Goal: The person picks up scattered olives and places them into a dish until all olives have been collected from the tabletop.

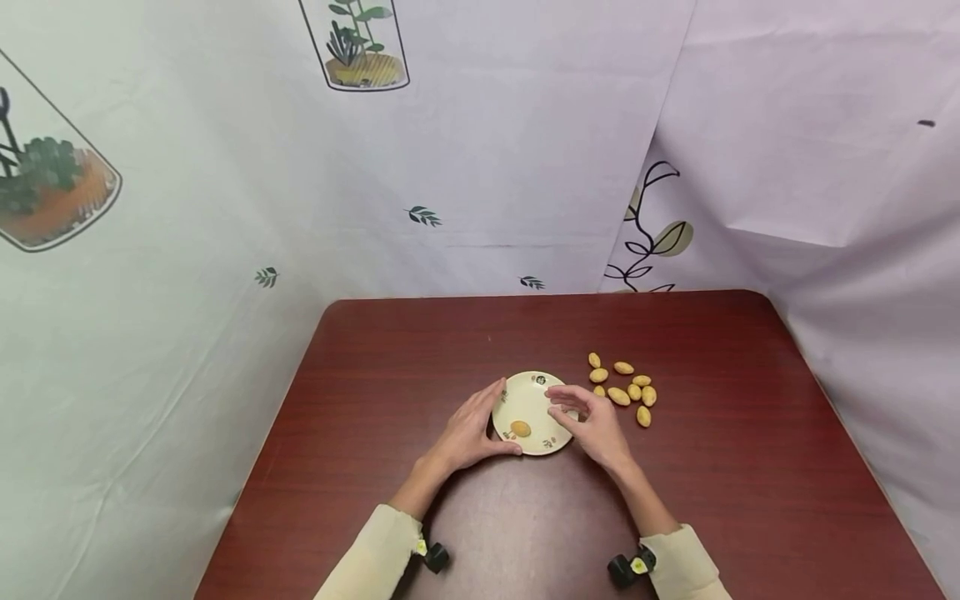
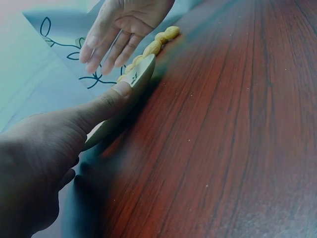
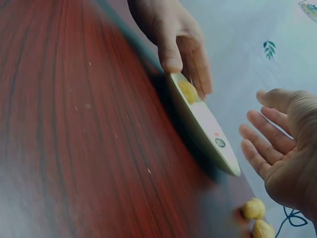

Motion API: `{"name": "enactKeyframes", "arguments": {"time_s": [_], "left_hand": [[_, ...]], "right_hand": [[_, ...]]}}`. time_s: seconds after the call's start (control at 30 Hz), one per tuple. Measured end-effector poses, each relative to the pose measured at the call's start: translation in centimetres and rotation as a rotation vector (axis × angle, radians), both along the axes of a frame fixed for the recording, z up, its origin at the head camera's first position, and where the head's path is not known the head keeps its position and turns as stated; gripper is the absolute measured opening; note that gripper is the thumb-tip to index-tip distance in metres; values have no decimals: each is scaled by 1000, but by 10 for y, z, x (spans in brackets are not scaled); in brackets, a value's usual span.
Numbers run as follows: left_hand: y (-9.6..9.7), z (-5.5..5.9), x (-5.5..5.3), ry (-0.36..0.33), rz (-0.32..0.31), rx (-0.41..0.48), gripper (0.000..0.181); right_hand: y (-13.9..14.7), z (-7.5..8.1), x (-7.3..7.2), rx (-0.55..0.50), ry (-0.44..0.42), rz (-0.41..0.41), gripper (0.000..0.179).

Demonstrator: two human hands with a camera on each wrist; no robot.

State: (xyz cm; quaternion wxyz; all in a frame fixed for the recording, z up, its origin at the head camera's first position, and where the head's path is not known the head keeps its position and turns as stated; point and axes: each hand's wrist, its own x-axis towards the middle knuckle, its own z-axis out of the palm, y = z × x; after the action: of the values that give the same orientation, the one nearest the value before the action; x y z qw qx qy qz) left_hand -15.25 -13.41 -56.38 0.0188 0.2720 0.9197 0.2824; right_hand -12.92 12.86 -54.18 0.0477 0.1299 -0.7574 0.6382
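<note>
A round cream plate (image 1: 525,400) with small printed motifs lies on the table. My left hand (image 1: 467,433) grips its left rim, thumb on the near edge and fingers round the far side. One yellow oval piece (image 1: 521,428), rough like a nut in its shell, lies on the plate near that thumb. My right hand (image 1: 600,429) hovers over the plate's right side, fingers spread and loosely bent, holding nothing; the right wrist view shows its bare palm (image 3: 292,168) facing the plate.
Several similar yellow oval pieces (image 1: 618,396) lie scattered on the reddish-brown table (image 1: 360,375), right of the plate. White cloth (image 1: 510,167) with plant drawings hangs behind the table and along its sides. Each wrist wears a small black camera (image 1: 437,557).
</note>
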Motion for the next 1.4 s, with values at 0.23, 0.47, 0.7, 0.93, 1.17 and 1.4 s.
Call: {"name": "enactKeyframes", "arguments": {"time_s": [0.23, 0.47, 0.7, 0.93, 1.17, 1.4], "left_hand": [[0, -2, 0, -11, -1, -1, 124], [0, -3, -1, 2, -8, 5, 124], [0, -2, -1, 2, -11, 14, 124], [0, -2, -1, 6, -10, 9, 124], [0, 0, 1, 7, -12, 18, 123], [1, 0, 1, 5, -6, 12, 123]], "right_hand": [[15, -1, 0, -23, 25, -78, 33], [35, 0, 1, -58, 55, -139, 32], [55, 0, 5, -60, 95, -205, 36], [72, -3, 11, -56, 84, -254, 38], [88, -3, 18, 30, 40, -357, 39], [94, 10, 29, 65, 26, -407, 38]]}}
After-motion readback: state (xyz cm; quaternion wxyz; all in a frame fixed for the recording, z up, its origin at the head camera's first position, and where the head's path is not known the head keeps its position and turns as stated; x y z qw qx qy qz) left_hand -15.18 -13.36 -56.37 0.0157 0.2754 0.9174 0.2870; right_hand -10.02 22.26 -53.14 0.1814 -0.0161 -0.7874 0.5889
